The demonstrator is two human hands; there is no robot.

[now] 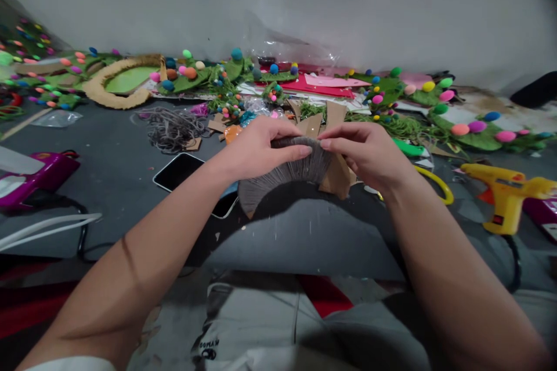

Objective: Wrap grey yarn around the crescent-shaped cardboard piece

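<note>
A curved cardboard piece (337, 181), wrapped with grey yarn (278, 177) over most of its length, is held above the dark table. My left hand (265, 148) is closed on the wrapped part, thumb along the near face and fingers behind. At the right end of the wrapping, my right hand (363, 153) pinches the piece close to where bare cardboard begins. Whether a loose strand lies between those fingertips is too small to tell. Under my left forearm a phone (177, 171) lies partly hidden. Behind my left hand sits a tangle of grey yarn (172, 130).
A yellow glue gun (505, 188) stands at right, near yellow-handled scissors (437, 182). Purple devices, one at left (41, 179), flank the table. A tan C-shaped piece (98, 88) and green felt garlands (195, 78) with coloured balls line the wall.
</note>
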